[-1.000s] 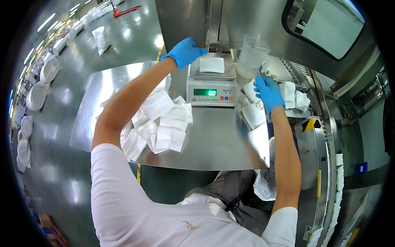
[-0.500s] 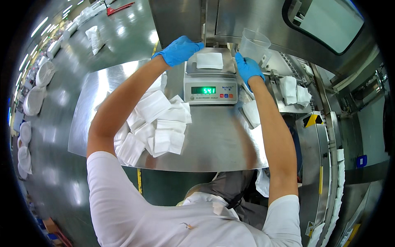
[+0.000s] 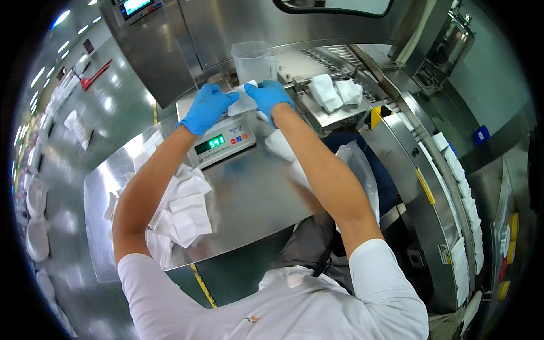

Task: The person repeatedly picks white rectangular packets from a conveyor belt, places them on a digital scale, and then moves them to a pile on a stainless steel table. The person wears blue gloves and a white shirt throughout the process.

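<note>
Head view: holding a pad [image 3: 242, 103], white and folded, with both hands over the scale [image 3: 226, 150]. Gripping its left edge with the left hand [image 3: 208, 107], gloved in blue, fingers bent and brought nearly together at the tips. Gripping its upper right with the right hand [image 3: 268, 98], gloved alike, thumb against the near side and fingers curled, closed on the edge. Tilted a little in the grasp — impossible to tell whether clear of the pan [image 3: 185, 106] or touching it. Lit in green at the display [image 3: 211, 144]. Just beyond the hands, a clear jug [image 3: 250, 59]. To the left on the metal table [image 3: 243, 195], partly under the left forearm, a heap [image 3: 186, 211] of similar pads. Right of the scale, beside the right forearm, loose pads [image 3: 279, 145]. Farther right, on a tray [image 3: 331, 116], two packs [image 3: 325, 94].
</note>
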A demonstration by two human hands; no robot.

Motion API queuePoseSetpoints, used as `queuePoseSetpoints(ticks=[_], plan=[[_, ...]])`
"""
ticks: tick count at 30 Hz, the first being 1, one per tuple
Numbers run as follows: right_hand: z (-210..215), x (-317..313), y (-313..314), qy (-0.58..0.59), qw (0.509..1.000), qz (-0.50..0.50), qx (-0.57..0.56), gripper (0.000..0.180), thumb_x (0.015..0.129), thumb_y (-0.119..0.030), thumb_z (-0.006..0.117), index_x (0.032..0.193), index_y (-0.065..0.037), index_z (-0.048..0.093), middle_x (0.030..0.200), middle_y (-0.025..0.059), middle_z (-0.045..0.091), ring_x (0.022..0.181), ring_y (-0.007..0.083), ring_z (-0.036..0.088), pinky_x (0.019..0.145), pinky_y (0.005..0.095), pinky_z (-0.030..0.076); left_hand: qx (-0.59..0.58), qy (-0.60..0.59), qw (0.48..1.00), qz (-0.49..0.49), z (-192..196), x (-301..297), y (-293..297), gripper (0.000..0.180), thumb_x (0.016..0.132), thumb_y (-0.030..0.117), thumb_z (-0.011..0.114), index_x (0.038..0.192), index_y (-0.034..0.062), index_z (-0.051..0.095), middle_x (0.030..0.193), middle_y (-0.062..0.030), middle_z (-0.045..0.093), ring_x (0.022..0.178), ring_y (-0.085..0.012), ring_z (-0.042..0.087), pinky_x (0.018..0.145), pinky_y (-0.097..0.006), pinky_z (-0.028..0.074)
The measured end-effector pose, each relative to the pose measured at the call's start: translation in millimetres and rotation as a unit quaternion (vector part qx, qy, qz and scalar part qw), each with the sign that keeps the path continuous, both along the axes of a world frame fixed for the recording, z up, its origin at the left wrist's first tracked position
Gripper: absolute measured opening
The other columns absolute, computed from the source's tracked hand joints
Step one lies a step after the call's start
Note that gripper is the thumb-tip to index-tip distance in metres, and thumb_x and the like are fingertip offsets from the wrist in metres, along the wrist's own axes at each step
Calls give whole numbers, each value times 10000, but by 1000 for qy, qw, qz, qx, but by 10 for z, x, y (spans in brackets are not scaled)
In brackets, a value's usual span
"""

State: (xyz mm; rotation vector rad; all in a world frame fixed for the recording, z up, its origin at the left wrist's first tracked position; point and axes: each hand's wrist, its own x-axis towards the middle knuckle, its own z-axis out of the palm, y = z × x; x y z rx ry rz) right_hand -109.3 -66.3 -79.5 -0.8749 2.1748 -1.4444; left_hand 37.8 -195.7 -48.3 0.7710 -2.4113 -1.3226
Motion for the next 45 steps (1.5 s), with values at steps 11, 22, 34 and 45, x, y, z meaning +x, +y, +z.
queuePoseSetpoints(ticks=[11, 22, 34, 45], plan=[[435, -267, 916, -212, 956, 166, -114, 428, 854, -259, 832, 1168, -6, 689, 932, 51, 722, 796, 120, 674, 765, 250, 561, 92, 192, 973, -94, 411, -240, 510, 354, 912, 153, 745, 1206, -21, 652, 1117, -122, 703, 1003, -178, 664, 915, -307, 542], [416, -310, 969, -25, 985, 169, 34, 520, 781, -439, 866, 1027, 4, 750, 829, 56, 707, 745, 121, 628, 730, 263, 519, -45, 178, 971, -155, 454, -172, 496, 310, 908, 114, 744, 1197, 25, 680, 1111, -118, 724, 1006, -189, 698, 946, -317, 555], [198, -46, 1286, -7, 982, 143, 122, 507, 830, -382, 831, 1162, -11, 732, 1020, 120, 751, 889, 200, 696, 835, 329, 531, 36, 127, 965, -227, 133, -204, 652, 267, 864, 66, 765, 1122, 51, 699, 1043, -70, 721, 964, -147, 666, 909, -290, 536], [-67, 29, 1449, 4, 984, 136, 116, 484, 846, -378, 802, 1137, 2, 730, 982, 121, 750, 889, 207, 693, 849, 349, 521, 18, 91, 968, -231, -22, -192, 722, 285, 875, 95, 753, 1148, 41, 688, 1061, -107, 713, 996, -171, 667, 902, -327, 544]])
